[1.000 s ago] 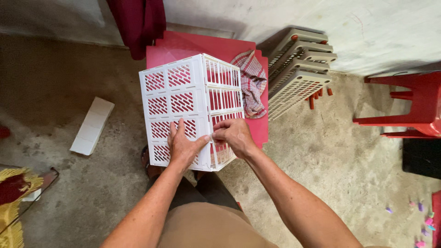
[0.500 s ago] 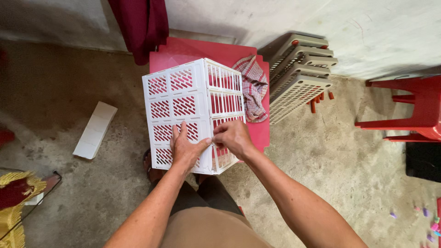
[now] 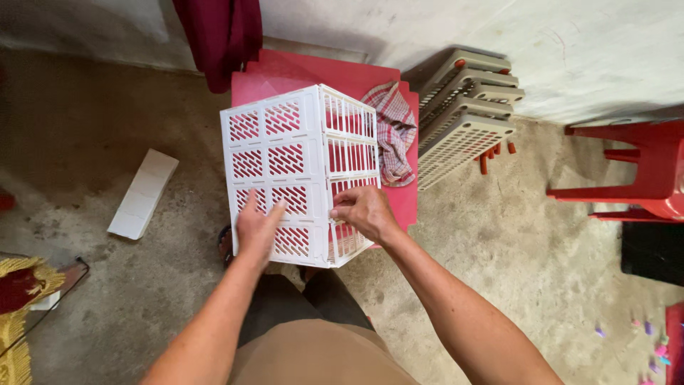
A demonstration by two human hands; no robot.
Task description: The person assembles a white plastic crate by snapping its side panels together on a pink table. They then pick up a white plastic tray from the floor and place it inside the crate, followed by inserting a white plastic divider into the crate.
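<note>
- One white slatted plastic crate (image 3: 303, 171), standing on the red table (image 3: 285, 71).
- Two hands on it: left hand (image 3: 258, 227), right hand (image 3: 365, 212).
- One checked cloth (image 3: 394, 128) at the table's right edge.
- One stack of grey trays (image 3: 463, 107).
- One white flat box (image 3: 144, 194) on the floor.
- One red chair (image 3: 634, 175).

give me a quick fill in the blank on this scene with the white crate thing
Both hands rest on a slatted plastic crate coloured ____.
The crate stands on a low table coloured ____.
The checked cloth lies on the crate's ____ side.
The left hand lies ____ against a panel.

Missing: white; red; right; flat
</note>
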